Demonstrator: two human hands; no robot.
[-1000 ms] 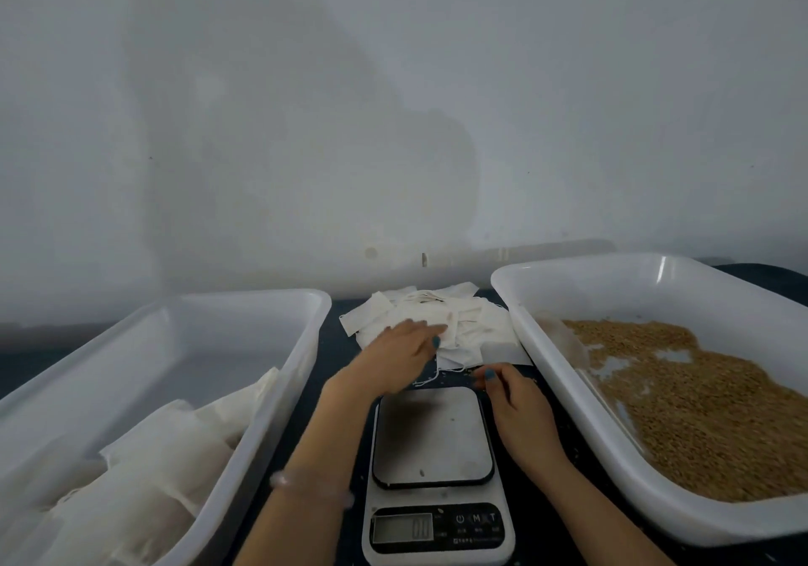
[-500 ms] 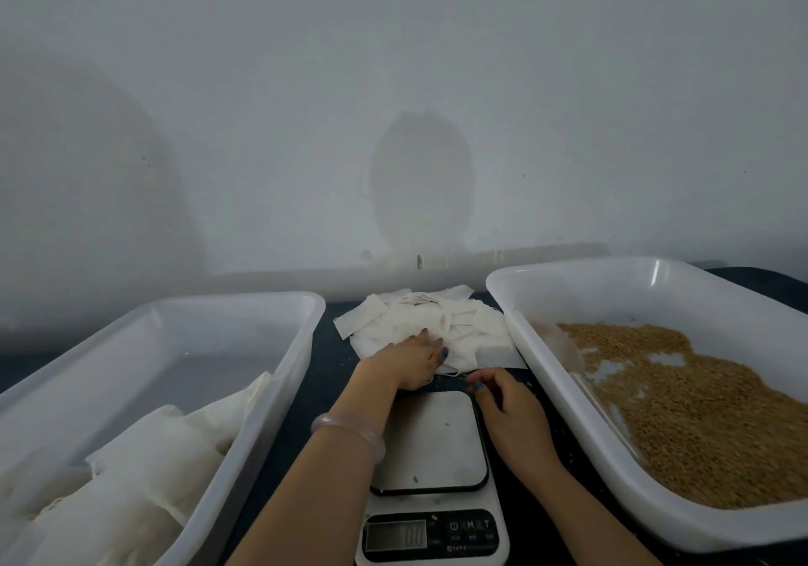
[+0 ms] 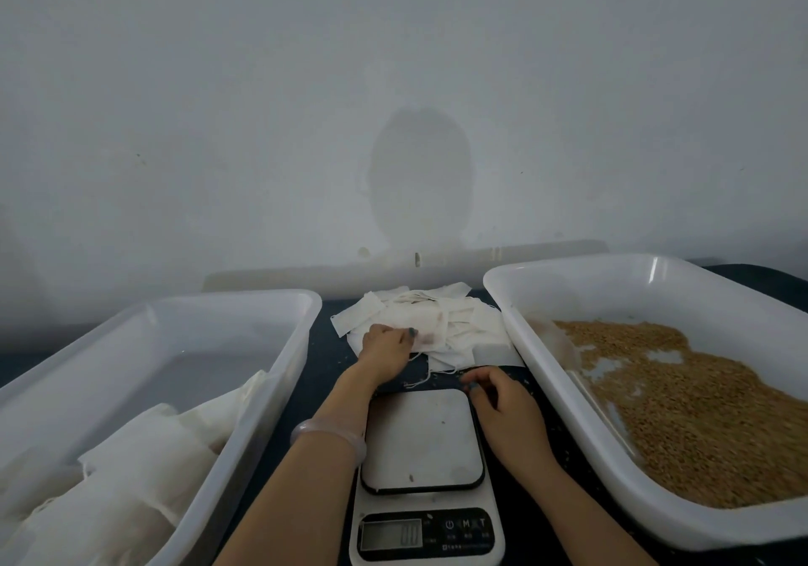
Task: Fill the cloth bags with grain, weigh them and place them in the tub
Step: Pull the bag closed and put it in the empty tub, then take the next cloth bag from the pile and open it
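A pile of empty white cloth bags (image 3: 454, 325) lies on the dark table behind the scale (image 3: 419, 434). My left hand (image 3: 387, 344) rests on the pile's near left side, its fingers curled on the top, stained bag. My right hand (image 3: 503, 408) sits at the scale's far right corner, fingers loosely curled, with nothing seen in it; a bag's string lies just left of its fingertips. The white tub (image 3: 503, 285) on the right holds brown grain (image 3: 699, 412). Several filled bags (image 3: 144, 456) lie in the near end of the left tub (image 3: 245, 299). The scale's plate is bare.
The scale's display (image 3: 391, 534) faces me at the bottom centre. Loose grains dot the dark table round the scale. A pale wall rises close behind the table. The tubs flank the scale closely on both sides.
My left hand has slid a little left and nearer on the pile, and its fingers have curled on the top bag. My right hand has stayed by the scale's corner.
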